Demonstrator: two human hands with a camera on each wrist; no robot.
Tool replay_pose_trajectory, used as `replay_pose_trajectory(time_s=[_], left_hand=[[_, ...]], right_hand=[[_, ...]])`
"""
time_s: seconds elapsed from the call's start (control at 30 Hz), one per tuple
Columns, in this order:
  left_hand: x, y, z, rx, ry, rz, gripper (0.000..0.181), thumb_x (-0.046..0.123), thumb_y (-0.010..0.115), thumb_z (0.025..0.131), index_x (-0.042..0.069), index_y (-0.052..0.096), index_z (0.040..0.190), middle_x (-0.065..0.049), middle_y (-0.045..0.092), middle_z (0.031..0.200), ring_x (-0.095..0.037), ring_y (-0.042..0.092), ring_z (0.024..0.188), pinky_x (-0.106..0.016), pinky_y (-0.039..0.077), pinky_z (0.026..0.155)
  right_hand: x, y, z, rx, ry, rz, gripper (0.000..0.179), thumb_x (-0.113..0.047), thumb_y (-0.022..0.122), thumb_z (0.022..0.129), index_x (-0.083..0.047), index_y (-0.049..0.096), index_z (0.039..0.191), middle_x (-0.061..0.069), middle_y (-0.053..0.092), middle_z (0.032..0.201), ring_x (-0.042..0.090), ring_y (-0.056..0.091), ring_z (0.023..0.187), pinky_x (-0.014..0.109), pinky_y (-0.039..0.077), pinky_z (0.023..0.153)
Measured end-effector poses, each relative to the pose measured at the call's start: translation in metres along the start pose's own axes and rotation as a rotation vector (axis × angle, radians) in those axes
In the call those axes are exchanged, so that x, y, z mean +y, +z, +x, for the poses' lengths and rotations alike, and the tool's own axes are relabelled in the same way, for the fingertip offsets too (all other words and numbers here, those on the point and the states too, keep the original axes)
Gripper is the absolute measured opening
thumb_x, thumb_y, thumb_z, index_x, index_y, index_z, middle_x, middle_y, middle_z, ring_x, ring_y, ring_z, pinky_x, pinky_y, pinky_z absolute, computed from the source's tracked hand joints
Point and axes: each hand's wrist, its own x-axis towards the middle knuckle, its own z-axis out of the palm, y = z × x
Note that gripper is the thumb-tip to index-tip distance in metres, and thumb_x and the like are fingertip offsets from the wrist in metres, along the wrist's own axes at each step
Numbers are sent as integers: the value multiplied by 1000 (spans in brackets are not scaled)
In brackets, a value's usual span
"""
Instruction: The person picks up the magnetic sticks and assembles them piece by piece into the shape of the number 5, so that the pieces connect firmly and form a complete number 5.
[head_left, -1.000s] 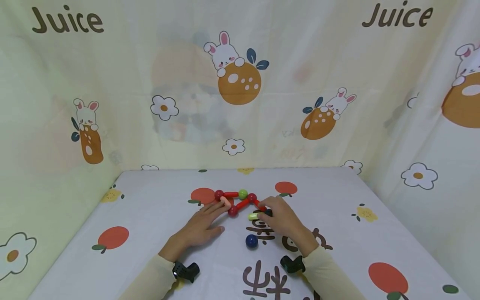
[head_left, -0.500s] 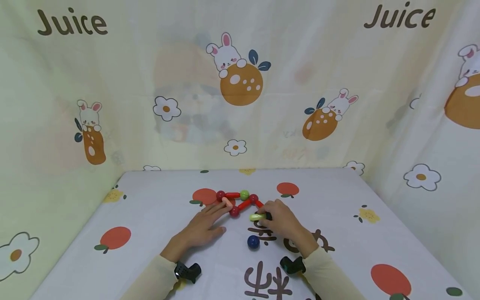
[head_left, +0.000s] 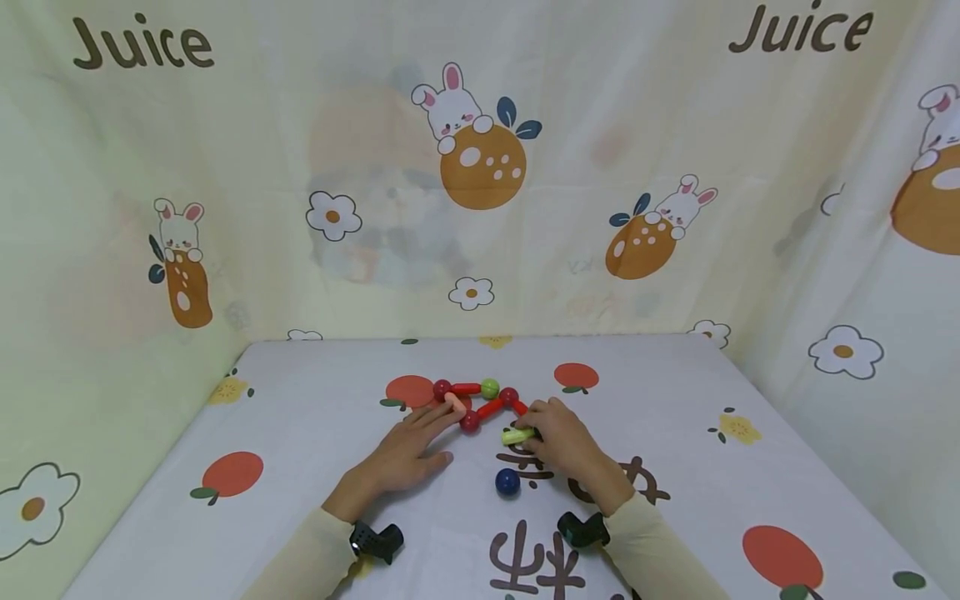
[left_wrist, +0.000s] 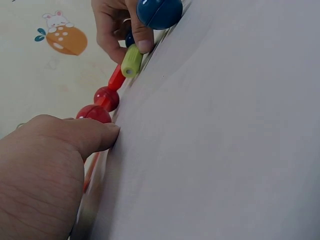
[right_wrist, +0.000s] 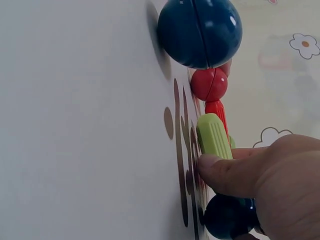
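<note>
My right hand (head_left: pixel 567 442) pinches a light green ribbed rod (head_left: pixel 516 436) between thumb and fingers. A dark blue ball (right_wrist: pixel 227 216) is at that rod's far end, under the hand. A red rod (head_left: pixel 520 407) runs from a red ball (head_left: pixel 509 397) to the right fingertips. My left hand (head_left: pixel 405 454) lies flat, its fingers by an orange rod (head_left: pixel 454 403) and another red ball (head_left: pixel 469 422). Red rods (head_left: pixel 491 407) and a green ball (head_left: pixel 490 388) join on behind, up to a third red ball (head_left: pixel 442 390).
A loose blue ball (head_left: pixel 507 482) sits on the tablecloth (head_left: pixel 420 533) in front of the right hand. Printed curtains (head_left: pixel 360 275) stand behind and beside the table.
The green rod has turned a little in my right fingers, and the dark ball at its end has gone out of sight in the head view. My left hand stays in place.
</note>
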Motion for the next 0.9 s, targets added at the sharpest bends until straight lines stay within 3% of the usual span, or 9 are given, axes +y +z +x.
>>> replay_pose_trajectory(time_s=[0.9], left_hand=[[1, -1, -1, -9, -9, 9, 72, 39, 63, 98, 32, 29, 161, 8, 22, 168, -30, 18, 155, -64, 23, 117]], right_hand=[[-8, -4, 1, -63, 57, 16, 21, -18, 82, 86, -13, 75, 105, -3, 65, 96, 17, 46, 87, 31, 46, 75]])
